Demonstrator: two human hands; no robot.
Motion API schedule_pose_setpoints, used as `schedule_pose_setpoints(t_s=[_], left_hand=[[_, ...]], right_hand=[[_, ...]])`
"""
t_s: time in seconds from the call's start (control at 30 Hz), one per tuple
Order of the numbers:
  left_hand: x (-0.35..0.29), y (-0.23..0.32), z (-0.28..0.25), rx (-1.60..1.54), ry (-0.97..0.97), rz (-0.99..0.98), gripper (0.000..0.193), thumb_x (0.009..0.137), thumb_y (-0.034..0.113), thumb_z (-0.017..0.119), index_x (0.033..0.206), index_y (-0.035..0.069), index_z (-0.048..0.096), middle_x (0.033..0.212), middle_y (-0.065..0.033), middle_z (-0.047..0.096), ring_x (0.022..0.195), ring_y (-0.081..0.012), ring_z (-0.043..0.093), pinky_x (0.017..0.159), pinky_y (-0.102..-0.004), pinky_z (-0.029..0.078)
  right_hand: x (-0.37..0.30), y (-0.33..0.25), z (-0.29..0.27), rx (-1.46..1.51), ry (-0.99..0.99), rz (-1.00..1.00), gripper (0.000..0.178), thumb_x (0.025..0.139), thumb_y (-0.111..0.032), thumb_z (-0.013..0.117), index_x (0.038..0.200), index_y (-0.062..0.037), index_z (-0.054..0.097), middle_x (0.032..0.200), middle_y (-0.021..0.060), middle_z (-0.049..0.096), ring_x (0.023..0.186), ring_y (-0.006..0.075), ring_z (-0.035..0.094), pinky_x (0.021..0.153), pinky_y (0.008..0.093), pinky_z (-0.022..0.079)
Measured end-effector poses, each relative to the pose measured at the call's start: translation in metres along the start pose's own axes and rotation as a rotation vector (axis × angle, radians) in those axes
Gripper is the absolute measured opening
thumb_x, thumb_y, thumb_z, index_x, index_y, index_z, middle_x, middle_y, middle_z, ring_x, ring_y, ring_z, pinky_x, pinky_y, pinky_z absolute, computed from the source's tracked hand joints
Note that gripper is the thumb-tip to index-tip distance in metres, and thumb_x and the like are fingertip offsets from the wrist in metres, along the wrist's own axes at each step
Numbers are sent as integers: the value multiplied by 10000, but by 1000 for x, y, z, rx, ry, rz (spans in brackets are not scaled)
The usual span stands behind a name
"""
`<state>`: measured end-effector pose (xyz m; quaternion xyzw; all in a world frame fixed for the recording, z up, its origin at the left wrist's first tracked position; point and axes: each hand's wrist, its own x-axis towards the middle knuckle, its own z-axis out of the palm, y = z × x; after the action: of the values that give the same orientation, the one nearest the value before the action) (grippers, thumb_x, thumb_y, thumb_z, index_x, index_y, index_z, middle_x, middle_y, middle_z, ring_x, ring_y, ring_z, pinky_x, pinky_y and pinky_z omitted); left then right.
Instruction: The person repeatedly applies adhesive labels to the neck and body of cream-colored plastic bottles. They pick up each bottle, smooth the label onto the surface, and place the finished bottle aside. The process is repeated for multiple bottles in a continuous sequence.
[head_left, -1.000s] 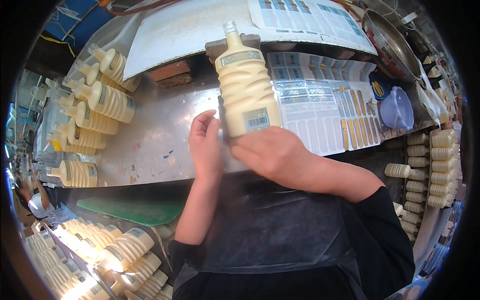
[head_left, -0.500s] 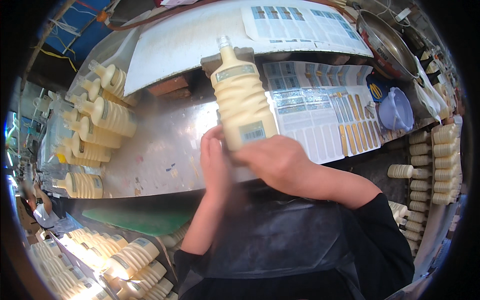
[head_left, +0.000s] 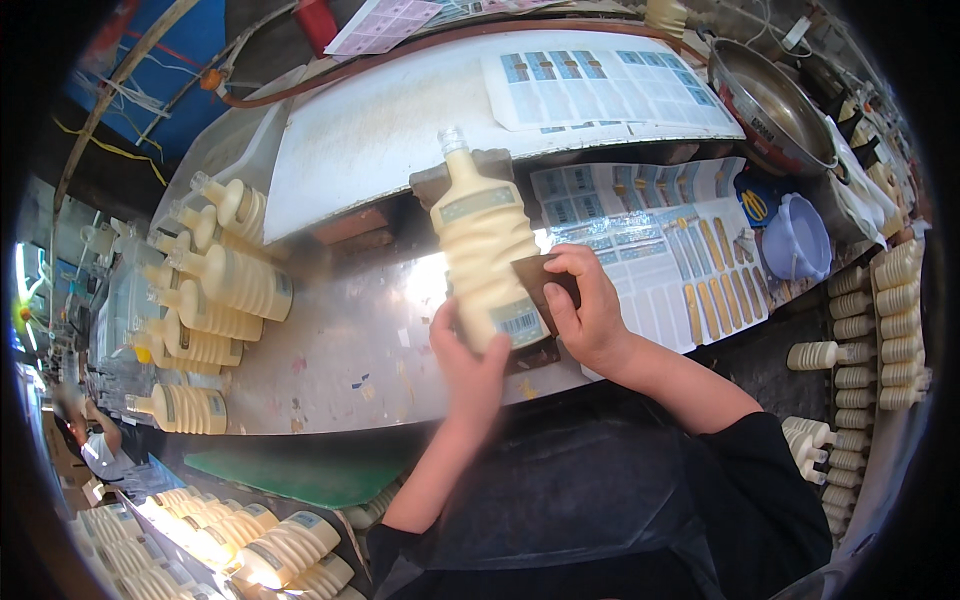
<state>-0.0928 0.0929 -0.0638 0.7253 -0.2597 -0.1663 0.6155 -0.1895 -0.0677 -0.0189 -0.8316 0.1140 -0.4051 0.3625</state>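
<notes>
A cream bottle [head_left: 483,245] with a wavy body and clear neck lies on its back in front of me, its neck pointing away and resting on a brown block [head_left: 431,188]. It carries a label near the shoulder and a barcode label [head_left: 517,321] near the base. My left hand [head_left: 470,362] is closed on the base end from the left, its thumb by the bottom edge. In my right hand [head_left: 590,312], pinched between thumb and fingers, is a thin dark brown flat piece [head_left: 545,284]. Its edge lies against the bottle's right side, just above the barcode label.
Several similar bottles [head_left: 235,278] lie at the table's left. Label sheets [head_left: 640,245] are spread on the right, beside a lilac bucket [head_left: 795,238] and a metal pan [head_left: 775,105]. A raised white board [head_left: 390,120] spans the back. More bottles [head_left: 285,550] are stacked lower left.
My right hand has drawn back to the right of the bottle, and the brown piece now shows in it. My left hand has shifted onto the bottle's base end. The view has tilted slightly.
</notes>
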Motion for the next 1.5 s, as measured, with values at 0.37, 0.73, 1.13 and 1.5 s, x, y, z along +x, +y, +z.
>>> schedule_pose_setpoints(t_s=[0.37,0.73,1.13,1.5], left_hand=[[2,1,6,137,5,87,1003,800,313,788,1537,-84,237,1478,-264,361,1387,-403,368,1183,-479,289],[6,10,-3,276,-116,115,1005,773,215,709,1578,-46,167,1540,-246,294,1437,-375,308,1217,-475,239],[20,-5,-9,516,-155,249,774,687,261,842,1379,51,568,1471,-230,446,1392,-428,360,1164,-511,292],[15,34,-28,498,74,563,758,650,224,945,1307,86,592,1404,-181,489,1304,-363,485,1102,-448,399]], right_hand=[[36,-39,5,63,-196,93,256,913,29,593,1160,-37,582,1053,173,617,945,361,633,843,407,523],[91,-14,4,107,-1,159,213,933,-23,564,1144,-1,583,1081,185,621,987,386,623,863,453,517],[79,57,26,91,135,421,265,984,-88,517,1234,-8,554,1171,173,635,1099,309,623,991,405,472],[63,56,-32,644,190,795,308,956,-44,671,1260,-2,649,1107,71,707,975,122,657,839,253,536]])
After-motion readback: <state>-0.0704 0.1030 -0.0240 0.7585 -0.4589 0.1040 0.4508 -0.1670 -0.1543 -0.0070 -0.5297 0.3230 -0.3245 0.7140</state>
